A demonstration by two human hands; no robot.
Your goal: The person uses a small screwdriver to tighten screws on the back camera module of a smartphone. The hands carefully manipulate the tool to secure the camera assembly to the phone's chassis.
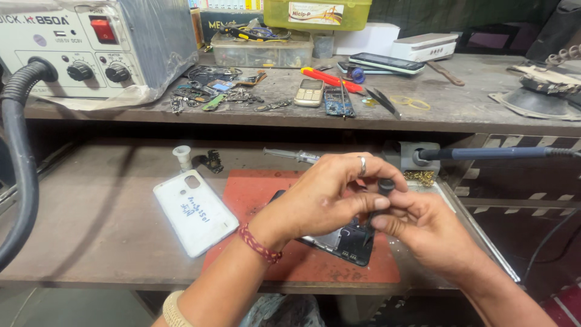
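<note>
1. Near the front edge of the tabletop, on the red mat, lay the opened phone; its back was already off and its dark inner board was exposed.
2. Just left of the mat, the white back cover rested flat with its inner face up, well apart from the phone, so I judged the opening step done.
3. My left hand was curled, its fingertips pinched against a small dark screwdriver held over the phone's right part.
4. My right hand was clenched around the same tool from below, and the tip pointed down toward the board; whether it touched a screw I could not tell.
5. I judged the work to be in its middle: the inside stood bare, no inner part lay removed beside it that I could see, and closing the phone was all left.
6. Toward the back edge, a syringe lay behind the hands, and a soldering iron sat in its holder at the right.
7. Up on the shelf, a small keypad phone and a bare circuit board lay untouched.
</note>
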